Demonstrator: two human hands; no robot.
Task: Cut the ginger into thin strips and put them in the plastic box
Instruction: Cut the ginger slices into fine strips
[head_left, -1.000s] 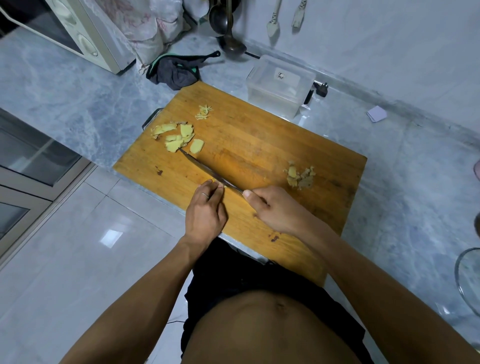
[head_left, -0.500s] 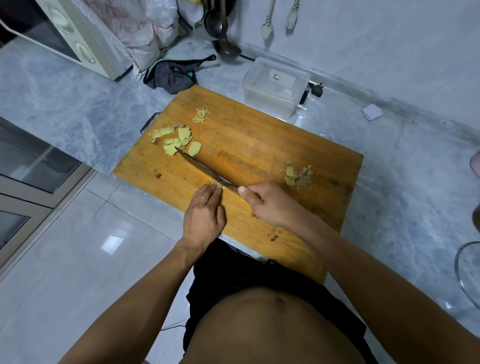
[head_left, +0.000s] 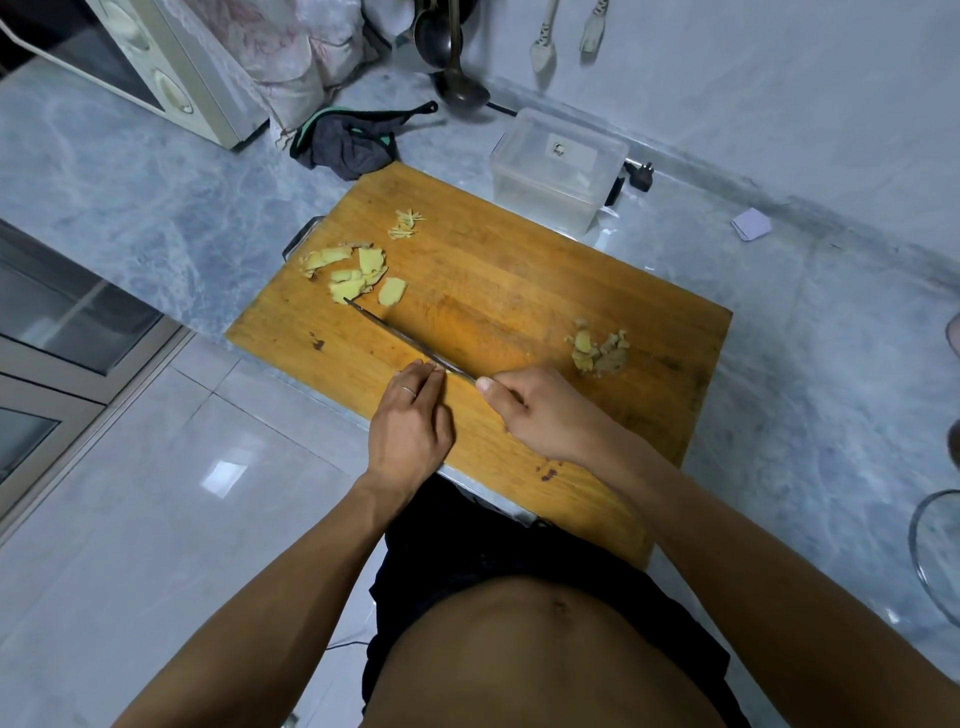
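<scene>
A wooden cutting board (head_left: 519, 291) lies on the grey marble counter. My right hand (head_left: 540, 410) grips the handle of a long knife (head_left: 405, 338), whose blade runs up-left across the board, its tip at a pile of yellow ginger slices (head_left: 353, 270). My left hand (head_left: 410, 421) presses its fingertips on a small ginger piece beside the blade; the piece is mostly hidden. A few thin ginger strips (head_left: 408, 226) lie further back. Ginger peel scraps (head_left: 597, 348) sit on the board's right. The clear plastic box (head_left: 558, 174) stands behind the board.
A microwave (head_left: 150, 67) stands at the back left, with a dark cloth (head_left: 353, 145) and a ladle (head_left: 457, 88) near it. A plug (head_left: 641, 174) lies beside the box. A glass rim (head_left: 935, 556) shows at the right edge. The board overhangs the counter's front edge.
Both hands and the knife stay in the same spot on the board; only the camera view has shifted slightly. The ginger piles have not moved.
</scene>
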